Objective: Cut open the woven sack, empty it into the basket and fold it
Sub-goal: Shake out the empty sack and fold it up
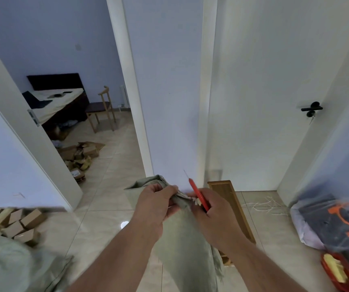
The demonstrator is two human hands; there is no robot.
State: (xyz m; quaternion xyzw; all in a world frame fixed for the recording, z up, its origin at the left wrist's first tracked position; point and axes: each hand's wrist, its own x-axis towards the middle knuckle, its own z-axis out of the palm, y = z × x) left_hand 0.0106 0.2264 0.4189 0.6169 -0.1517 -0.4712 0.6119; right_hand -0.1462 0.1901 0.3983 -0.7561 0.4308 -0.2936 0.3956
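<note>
Left hand (154, 204) fingers bunch the sack (187, 239) top. Right hand (211, 211) fingers pinch the red cutter (199, 196). Its blade, close beside the left fingers, could nick them.

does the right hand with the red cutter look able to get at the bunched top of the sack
Probably yes: the right hand holds the red cutter right beside the sack top, which the left hand grips, with nothing between.
</note>
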